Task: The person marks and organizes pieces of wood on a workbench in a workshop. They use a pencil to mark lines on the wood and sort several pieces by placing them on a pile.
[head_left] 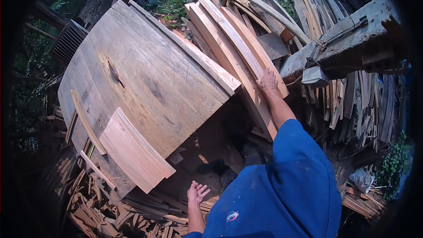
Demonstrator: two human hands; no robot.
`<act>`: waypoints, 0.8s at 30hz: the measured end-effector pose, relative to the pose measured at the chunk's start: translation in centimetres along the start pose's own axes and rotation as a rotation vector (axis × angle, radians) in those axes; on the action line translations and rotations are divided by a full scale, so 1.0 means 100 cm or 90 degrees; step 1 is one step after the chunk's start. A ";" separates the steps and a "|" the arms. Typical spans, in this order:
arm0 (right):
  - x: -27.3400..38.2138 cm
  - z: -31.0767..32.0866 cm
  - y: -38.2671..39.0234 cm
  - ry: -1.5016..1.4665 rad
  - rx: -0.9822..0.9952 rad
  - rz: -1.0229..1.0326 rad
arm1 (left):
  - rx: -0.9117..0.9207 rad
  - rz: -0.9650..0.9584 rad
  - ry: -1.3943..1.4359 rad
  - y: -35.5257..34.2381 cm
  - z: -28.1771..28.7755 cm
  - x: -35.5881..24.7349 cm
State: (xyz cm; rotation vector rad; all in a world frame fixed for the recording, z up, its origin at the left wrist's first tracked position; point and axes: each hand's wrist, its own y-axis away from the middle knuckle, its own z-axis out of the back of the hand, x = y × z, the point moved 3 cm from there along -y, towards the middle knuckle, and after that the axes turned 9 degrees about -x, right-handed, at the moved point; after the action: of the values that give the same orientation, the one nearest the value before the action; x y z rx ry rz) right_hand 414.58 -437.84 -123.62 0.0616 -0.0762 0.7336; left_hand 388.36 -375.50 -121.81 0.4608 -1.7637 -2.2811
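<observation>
My right hand (268, 80), its fingers bent, grips the near end of a pale narrow plank (231, 33) that lies among longer light boards (244, 42) at the right of the wooden worktop. My left hand (197, 192) hangs below the worktop's near edge with fingers apart and nothing in it. On the weathered wooden worktop (141, 75) lie several pinkish boards (132, 145) side by side near the front, with thin strips (86, 119) to their left and a long board (183, 44) along the right edge.
A weathered beam (335, 39) with a hanging grey block (314, 76) juts in at the right. Piles of strips and offcuts (357, 101) surround the worktop, with scrap (97, 216) at the lower left and a dark slatted object (68, 39) behind. My feet (216, 167) show below.
</observation>
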 end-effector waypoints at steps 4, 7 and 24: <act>-0.036 -0.026 -0.027 -0.011 0.109 0.051 | 0.085 -0.087 -0.240 0.052 -0.109 -0.015; -0.036 -0.020 -0.028 -0.041 0.102 0.064 | 0.070 -0.296 -0.384 0.063 -0.145 -0.047; 0.204 0.072 0.158 -0.811 0.331 0.096 | 0.205 -0.386 -0.292 0.118 -0.203 -0.078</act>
State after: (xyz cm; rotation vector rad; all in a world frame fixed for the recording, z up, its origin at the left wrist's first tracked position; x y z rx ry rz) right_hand 418.76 -413.12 -114.15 1.0269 -1.1119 0.7498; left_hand 402.99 -393.93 -114.24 0.6398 -2.5228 -2.6584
